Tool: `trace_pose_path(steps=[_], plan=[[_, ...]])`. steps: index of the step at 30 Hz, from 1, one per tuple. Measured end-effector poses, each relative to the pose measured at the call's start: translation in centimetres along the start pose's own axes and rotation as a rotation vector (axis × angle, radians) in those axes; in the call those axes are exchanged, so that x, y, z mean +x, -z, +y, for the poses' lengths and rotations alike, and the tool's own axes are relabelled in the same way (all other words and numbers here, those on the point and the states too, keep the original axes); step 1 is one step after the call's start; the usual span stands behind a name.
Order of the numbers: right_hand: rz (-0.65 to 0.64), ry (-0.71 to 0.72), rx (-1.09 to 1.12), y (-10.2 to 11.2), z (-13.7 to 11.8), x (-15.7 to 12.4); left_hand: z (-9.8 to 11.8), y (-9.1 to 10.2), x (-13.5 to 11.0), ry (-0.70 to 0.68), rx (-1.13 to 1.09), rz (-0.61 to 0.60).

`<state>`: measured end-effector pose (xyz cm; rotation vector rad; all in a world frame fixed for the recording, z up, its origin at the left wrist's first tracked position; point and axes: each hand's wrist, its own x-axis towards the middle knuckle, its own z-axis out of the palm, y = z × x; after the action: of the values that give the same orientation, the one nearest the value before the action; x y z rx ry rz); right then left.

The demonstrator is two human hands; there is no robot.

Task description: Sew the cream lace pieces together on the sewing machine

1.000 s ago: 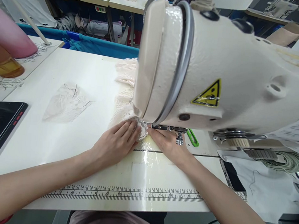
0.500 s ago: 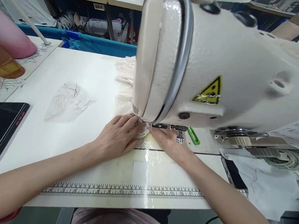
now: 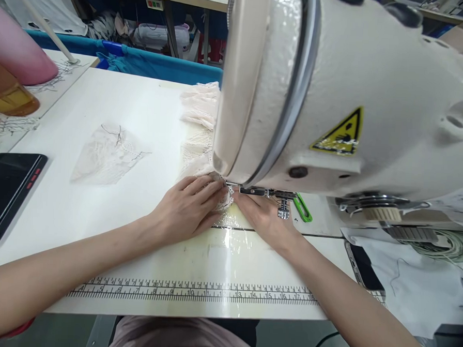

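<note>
Pale lace fabric [image 3: 197, 153] lies on the sewing table, running under the head of a white sewing machine [image 3: 274, 93]. My left hand [image 3: 189, 205] is closed over the near end of the lace, left of the needle area, fingers curled and thumb tucked below. From the other side, my right hand [image 3: 266, 217] reaches in with its fingers together, their tips gripping the lace edge. The metal attachment [image 3: 267, 192] at the machine's base partly covers those fingers. Needle and stitching point are hidden behind the machine head and hands.
A loose lace scrap [image 3: 106, 154] with dark threads lies left, near a black phone [image 3: 11, 198]. Green thread snips [image 3: 302, 208] rest behind my right hand. Another phone [image 3: 364, 266] is at right. A printed ruler [image 3: 194, 291] follows the front edge.
The view has shifted slightly, so the machine head appears farther right and higher. Both hands keep nearly the same place and hold on the lace.
</note>
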<state>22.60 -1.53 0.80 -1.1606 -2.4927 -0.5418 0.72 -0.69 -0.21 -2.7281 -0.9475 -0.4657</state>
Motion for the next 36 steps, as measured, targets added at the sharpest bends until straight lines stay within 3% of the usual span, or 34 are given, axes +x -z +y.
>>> trace_pose_path(steps=[3,12,19,27,36], plan=[[-0.023,-0.013,0.047,0.2,0.0,0.0,0.0,0.0,0.0,-0.001,0.007,-0.005],[0.087,-0.021,0.138,-1.8,0.4,-0.7,0.0,-0.2,0.0,-0.018,0.030,0.016],[0.042,-0.061,0.217,-1.8,0.2,-0.9,0.3,-0.7,-0.4,-0.111,0.080,0.160],[-0.018,-0.082,0.321,-1.8,-0.2,-1.8,0.2,-0.6,-0.6,-0.072,0.007,0.102],[-0.094,-0.121,0.334,-1.6,-0.7,-1.9,-0.1,-0.4,-0.3,-0.053,-0.017,0.159]])
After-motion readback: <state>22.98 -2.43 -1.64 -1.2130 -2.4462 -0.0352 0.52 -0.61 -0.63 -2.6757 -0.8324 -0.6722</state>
